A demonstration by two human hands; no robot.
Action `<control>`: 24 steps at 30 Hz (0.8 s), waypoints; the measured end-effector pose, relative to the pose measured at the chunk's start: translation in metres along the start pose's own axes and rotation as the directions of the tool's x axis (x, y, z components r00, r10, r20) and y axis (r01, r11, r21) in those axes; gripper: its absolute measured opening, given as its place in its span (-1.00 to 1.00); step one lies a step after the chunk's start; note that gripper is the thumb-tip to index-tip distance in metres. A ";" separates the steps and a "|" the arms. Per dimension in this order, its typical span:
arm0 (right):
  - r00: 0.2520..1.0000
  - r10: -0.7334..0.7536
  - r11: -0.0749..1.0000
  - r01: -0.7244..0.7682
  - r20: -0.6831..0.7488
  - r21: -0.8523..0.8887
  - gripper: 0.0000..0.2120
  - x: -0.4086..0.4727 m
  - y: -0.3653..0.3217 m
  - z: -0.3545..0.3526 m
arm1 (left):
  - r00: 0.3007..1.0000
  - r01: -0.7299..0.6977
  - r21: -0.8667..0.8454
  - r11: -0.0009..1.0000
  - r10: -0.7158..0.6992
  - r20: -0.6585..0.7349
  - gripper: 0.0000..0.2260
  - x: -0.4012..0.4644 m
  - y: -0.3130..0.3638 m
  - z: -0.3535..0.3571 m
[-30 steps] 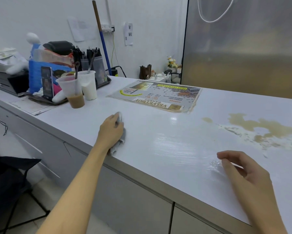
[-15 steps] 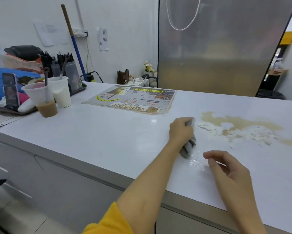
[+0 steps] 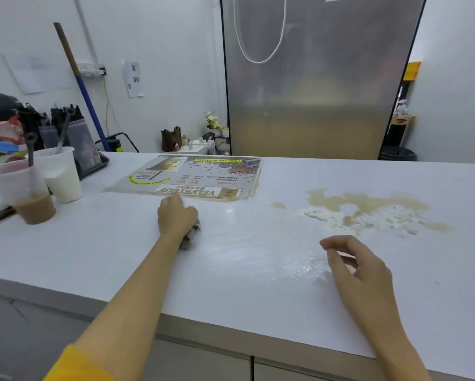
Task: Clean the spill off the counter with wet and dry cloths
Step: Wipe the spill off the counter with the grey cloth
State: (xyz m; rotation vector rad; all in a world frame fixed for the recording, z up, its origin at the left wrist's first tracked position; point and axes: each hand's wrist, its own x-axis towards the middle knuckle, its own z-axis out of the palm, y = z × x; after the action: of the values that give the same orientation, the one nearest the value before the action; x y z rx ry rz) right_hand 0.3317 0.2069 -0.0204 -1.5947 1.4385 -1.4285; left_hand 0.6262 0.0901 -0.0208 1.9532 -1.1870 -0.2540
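My left hand (image 3: 177,215) grips a bunched grey cloth (image 3: 191,237) and presses it on the white counter (image 3: 93,257), just in front of the laminated menu. A brown and white spill (image 3: 368,210) spreads over the counter to the right, well apart from the cloth. Wet streaks (image 3: 258,259) shine on the counter between my hands. My right hand (image 3: 359,268) rests near the counter's front with fingers loosely curled and holds nothing.
A laminated menu (image 3: 192,177) lies flat behind my left hand. Two plastic cups stand at the left, one with brown drink (image 3: 24,191), one with white liquid (image 3: 62,174). Behind them sits a tray of clutter (image 3: 88,155). A steel fridge (image 3: 313,78) rises beyond the counter.
My left hand swept the cloth right toward the spill, then back left to the spot in front of the menu. My right hand stayed put.
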 end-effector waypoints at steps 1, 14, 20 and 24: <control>1.000 0.002 1.000 -0.002 -0.016 -0.010 -0.75 0.000 0.001 0.000 | 0.999 -0.053 -0.005 0.999 0.053 0.013 -0.80 0.001 0.008 0.010; 0.996 -0.010 0.995 0.001 -0.090 -0.102 -0.76 -0.001 0.004 -0.006 | 0.670 -0.128 -0.512 0.849 0.454 0.587 -0.51 -0.121 0.150 0.114; 0.993 0.007 0.998 -0.014 -0.120 -0.065 -0.73 0.000 0.007 -0.022 | 0.874 -0.148 -0.561 0.814 0.374 0.311 -0.45 -0.064 0.139 0.063; 0.991 0.007 0.999 -0.012 -0.135 -0.035 -0.75 0.005 0.010 -0.036 | 0.963 -0.077 -0.320 0.944 0.154 0.221 -0.71 -0.033 0.091 0.052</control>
State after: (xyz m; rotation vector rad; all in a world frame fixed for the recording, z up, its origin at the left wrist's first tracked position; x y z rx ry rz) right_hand 0.2945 0.2083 -0.0179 -1.5357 1.5537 -1.5392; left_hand 0.5214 0.0684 0.0049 1.6047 -1.3259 -0.5949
